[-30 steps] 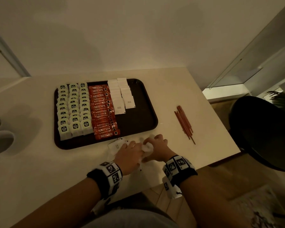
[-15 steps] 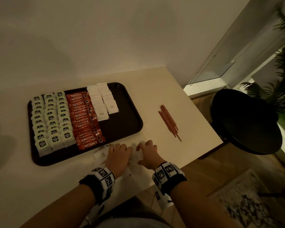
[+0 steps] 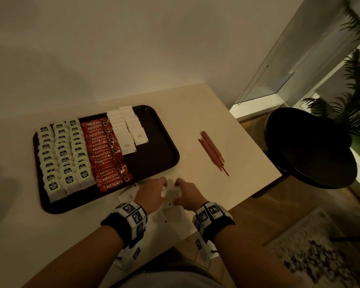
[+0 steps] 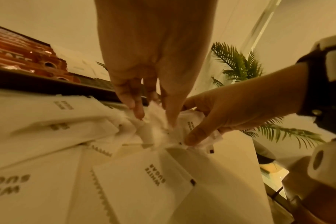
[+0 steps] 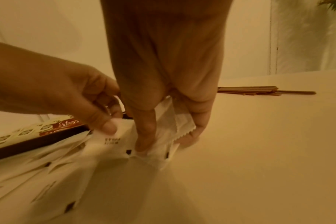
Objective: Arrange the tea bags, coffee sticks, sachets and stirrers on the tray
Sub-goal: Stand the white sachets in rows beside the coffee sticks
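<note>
A dark tray (image 3: pixel 164 161) holds rows of white tea bags (image 3: pixel 62 156), red coffee sticks (image 3: pixel 106 152) and white sugar sachets (image 3: pixel 127 129). Loose white sugar sachets (image 3: pixel 129 195) (image 4: pixel 155 175) lie on the table just in front of the tray. My left hand (image 3: pixel 152 192) (image 4: pixel 153 118) and right hand (image 3: pixel 185 194) (image 5: pixel 163 144) meet over them, and both pinch a small bunch of sachets (image 3: pixel 172 193) (image 5: pixel 167 121) held on edge against the table. Brown stirrers (image 3: pixel 212 151) (image 5: pixel 259 91) lie in a bundle on the table, right of the tray.
The white table (image 3: pixel 227 121) ends close to my hands at the front and at the right. A round black stool (image 3: pixel 310 146) stands beyond the right edge, with a green plant (image 3: pixel 357 80) behind it. The wall runs along the far side.
Both hands have drawn closer together and gathered sachets upright between their fingertips. The head view has swung to the right, so tray and stirrers sit further left in the frame.
</note>
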Tool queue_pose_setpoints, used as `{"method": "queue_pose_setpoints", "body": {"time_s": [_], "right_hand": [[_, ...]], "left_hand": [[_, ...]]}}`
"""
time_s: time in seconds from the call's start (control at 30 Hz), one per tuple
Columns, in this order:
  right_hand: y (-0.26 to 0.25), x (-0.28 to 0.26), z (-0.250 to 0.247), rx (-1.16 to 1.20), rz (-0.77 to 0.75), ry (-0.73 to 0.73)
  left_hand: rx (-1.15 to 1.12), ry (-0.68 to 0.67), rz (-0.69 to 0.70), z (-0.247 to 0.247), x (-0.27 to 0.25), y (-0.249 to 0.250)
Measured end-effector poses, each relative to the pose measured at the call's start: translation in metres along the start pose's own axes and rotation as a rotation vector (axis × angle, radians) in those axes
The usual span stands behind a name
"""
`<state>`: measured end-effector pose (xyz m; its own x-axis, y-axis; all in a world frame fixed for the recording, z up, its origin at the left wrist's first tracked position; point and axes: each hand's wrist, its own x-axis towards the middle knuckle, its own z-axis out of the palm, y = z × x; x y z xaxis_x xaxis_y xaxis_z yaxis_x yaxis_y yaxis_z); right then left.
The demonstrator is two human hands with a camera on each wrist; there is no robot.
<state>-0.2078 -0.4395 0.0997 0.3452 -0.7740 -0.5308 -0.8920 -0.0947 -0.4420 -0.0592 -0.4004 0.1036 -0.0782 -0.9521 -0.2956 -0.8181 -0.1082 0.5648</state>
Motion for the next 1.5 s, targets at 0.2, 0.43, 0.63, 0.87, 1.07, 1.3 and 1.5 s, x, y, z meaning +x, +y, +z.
{"method": "queue_pose_setpoints", "body": {"time_s": [0.2, 0.43, 0.63, 0.87, 1.07, 1.3, 1.5], "right_hand": [[0.002, 0.005, -0.012, 0.08, 0.03, -0.044], [-0.031, 0.001, -0.081, 0.432, -0.081, -0.044], [-0.103, -0.015, -0.116, 0.642, -0.371, -0.069], [-0.171, -0.017, -0.109, 0.36, -0.631, -0.133], [-0.19, -0.009, -0.111, 0.098, -0.844, 0.052], [-0.197, -0.001, -0.114, 0.07, -0.927, 0.179], [-0.187, 0.013, -0.103, -0.01, -0.997, 0.324]], "left_hand": [[-0.153, 0.013, -0.086, -0.014, -0.004, 0.001], [-1.13, 0.022, -0.171, -0.077, -0.019, 0.005], [-1.774, 0.205, -0.233, -0.116, -0.038, -0.014], [-1.915, 0.045, -0.145, -0.14, -0.059, -0.006], [-1.931, 0.161, -0.1, -0.154, -0.072, -0.021], [-1.881, 0.15, -0.125, -0.16, -0.064, -0.027], [-1.89, 0.192, -0.17, -0.161, -0.05, -0.031]]}}
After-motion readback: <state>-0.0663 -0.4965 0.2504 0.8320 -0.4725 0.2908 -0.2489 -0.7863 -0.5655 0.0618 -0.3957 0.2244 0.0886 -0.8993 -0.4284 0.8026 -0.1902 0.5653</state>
